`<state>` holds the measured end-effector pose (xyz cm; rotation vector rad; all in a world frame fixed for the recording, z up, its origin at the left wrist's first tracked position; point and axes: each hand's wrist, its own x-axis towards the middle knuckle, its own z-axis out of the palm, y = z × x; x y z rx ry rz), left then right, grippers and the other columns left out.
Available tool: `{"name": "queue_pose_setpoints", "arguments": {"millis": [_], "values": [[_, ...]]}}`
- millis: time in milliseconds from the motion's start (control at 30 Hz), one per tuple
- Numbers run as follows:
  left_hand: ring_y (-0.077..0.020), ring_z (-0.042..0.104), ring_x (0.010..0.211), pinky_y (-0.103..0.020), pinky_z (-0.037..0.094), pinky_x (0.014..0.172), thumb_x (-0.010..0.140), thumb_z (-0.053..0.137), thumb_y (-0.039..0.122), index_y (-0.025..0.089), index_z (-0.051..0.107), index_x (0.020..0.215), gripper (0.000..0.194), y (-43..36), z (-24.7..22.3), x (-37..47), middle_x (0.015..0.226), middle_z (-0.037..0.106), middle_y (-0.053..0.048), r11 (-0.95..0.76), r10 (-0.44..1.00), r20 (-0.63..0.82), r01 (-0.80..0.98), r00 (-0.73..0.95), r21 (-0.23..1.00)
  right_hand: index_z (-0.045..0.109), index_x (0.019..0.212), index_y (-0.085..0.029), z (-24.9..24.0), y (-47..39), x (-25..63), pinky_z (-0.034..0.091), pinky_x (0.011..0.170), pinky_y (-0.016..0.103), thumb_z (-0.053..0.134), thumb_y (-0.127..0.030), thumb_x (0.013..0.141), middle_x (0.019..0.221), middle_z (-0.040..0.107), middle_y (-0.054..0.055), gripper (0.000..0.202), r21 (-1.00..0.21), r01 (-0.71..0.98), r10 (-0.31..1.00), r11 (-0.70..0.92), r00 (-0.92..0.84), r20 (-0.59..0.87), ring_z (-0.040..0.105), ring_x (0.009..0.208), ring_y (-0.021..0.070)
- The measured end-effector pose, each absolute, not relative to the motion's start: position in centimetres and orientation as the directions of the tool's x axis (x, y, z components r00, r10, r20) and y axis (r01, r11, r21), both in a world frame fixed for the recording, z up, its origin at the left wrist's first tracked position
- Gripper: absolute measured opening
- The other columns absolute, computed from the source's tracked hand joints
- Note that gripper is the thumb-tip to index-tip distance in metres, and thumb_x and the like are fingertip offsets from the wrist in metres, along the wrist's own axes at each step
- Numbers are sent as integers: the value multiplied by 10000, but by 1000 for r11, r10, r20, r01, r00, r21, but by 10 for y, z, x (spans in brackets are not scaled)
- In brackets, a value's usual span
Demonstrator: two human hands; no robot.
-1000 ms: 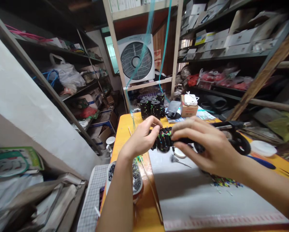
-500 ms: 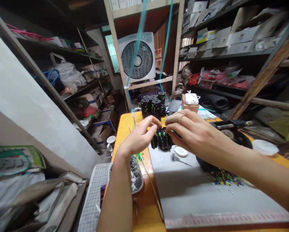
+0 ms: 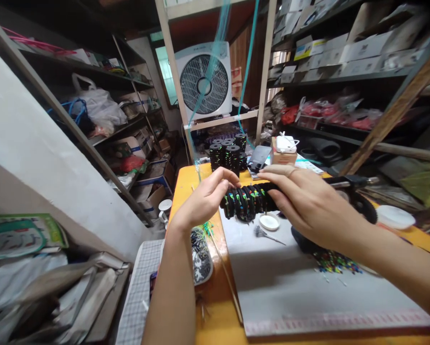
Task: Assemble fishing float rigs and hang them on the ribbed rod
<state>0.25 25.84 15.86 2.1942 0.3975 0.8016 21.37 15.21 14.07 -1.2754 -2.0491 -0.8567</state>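
Note:
Black rings with small coloured spots, like elastic hair ties, sit side by side on a dark rod (image 3: 268, 199) that runs left to right. My left hand (image 3: 206, 196) is curled round the left end of this row of black rings (image 3: 242, 201), thumb and fingers closed against it; its fingertips are partly hidden. Farther right, my right hand (image 3: 301, 196) lies over the rod, fingers across the top and thumb along the near side. The rod joins a black device with a toothed wheel (image 3: 364, 208) on the right.
Behind my hands stand stacked black spools (image 3: 232, 158) with green flecks and a phone-like grey panel (image 3: 260, 158). A white dish (image 3: 269, 221), a small brush (image 3: 267, 235), scattered coloured bits (image 3: 337, 263) and a tray of small pieces (image 3: 202, 263) lie nearer. A fan (image 3: 204, 84) stands beyond.
My right hand has slid right along the rod, away from my left hand, and more of the row of rings shows between them. My left hand stays at the left end.

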Motion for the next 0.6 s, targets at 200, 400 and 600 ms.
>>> {"name": "queue_pose_setpoints", "arguments": {"millis": [200, 400, 600], "values": [[-212, 594, 1157, -398, 430, 1047, 1010, 369, 227, 185, 544, 1163, 236, 255, 160, -6, 1230, 592, -105, -604, 531, 380, 24, 757, 797, 620, 1198, -38, 122, 162, 214, 463, 815, 453, 426, -312, 1007, 1012, 701, 195, 387, 292, 928, 579, 232, -373, 725, 629, 890, 324], [-228, 457, 1359, -435, 389, 1134, 885, 413, 62, 248, 495, 1309, 471, 238, 157, -21, 1435, 477, -87, -686, 496, 369, 94, 786, 721, 655, 1135, -62, 122, 165, 213, 418, 798, 403, 387, -324, 1020, 992, 712, 176, 392, 275, 934, 570, 227, -356, 740, 632, 890, 305], [-271, 337, 1460, -471, 306, 1211, 792, 649, 64, 318, 375, 1457, 763, 230, 130, -21, 1548, 382, -74, -809, 448, 442, 143, 777, 570, 683, 954, -133, 135, 171, 215, 369, 686, 352, 294, -316, 1043, 859, 712, 108, 439, 218, 948, 679, 230, -317, 663, 635, 758, 241]]}}
